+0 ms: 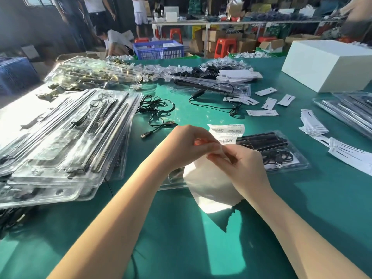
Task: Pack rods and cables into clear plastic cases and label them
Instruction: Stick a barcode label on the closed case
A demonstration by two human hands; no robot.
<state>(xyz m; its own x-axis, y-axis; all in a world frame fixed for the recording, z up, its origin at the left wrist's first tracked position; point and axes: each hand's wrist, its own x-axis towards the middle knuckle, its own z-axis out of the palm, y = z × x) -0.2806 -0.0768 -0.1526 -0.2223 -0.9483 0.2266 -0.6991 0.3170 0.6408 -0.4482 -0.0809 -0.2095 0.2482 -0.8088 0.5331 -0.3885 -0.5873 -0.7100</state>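
Observation:
Both my hands meet over the green table (181, 238). My left hand (187, 146) and my right hand (239, 166) pinch a strip of white barcode labels (226, 130), whose backing paper (209, 190) hangs down below my fingers. Under the strip lies a clear plastic case (281, 154) holding black rods and a coiled cable, partly hidden by my hands. Loose black USB cables (157, 111) lie just beyond my left hand.
A tall stack of packed clear cases (60, 141) fills the left side. More cases (211, 87), paper cards (269, 103) and a white box (330, 63) sit farther back and right. People stand and crouch beyond the table near a blue crate (159, 49).

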